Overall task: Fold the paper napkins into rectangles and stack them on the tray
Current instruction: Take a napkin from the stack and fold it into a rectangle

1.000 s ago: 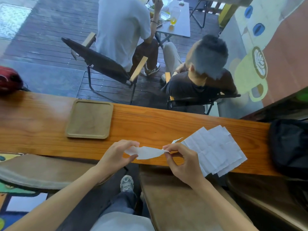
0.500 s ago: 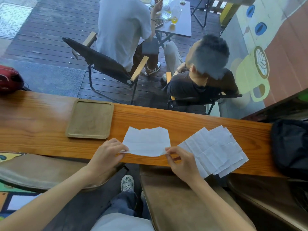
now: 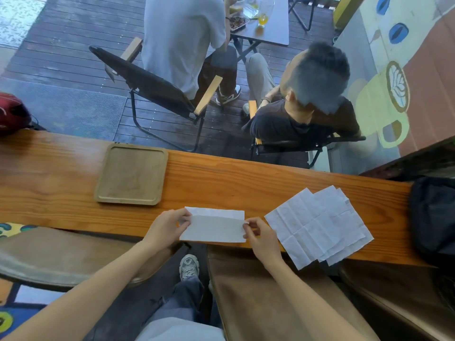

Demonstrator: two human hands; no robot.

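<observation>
A white paper napkin (image 3: 213, 227) lies at the near edge of the wooden counter (image 3: 246, 183), folded over so its near half covers most of the far half. My left hand (image 3: 165, 227) pinches its left end and my right hand (image 3: 261, 234) pinches its right end. A loose pile of unfolded white napkins (image 3: 317, 225) lies to the right, overhanging the counter's near edge. The wooden tray (image 3: 131, 174) sits on the counter to the left, beyond my left hand, with nothing on it.
A black bag (image 3: 435, 217) rests on the counter's right end and a red object (image 3: 12, 113) at its far left. Beyond the counter two people sit on chairs at a small table. Brown stool seats stand below the counter near my legs.
The napkin, held up crumpled between my hands a second ago, was spread flat on the counter. Now its near half is folded over the far half.
</observation>
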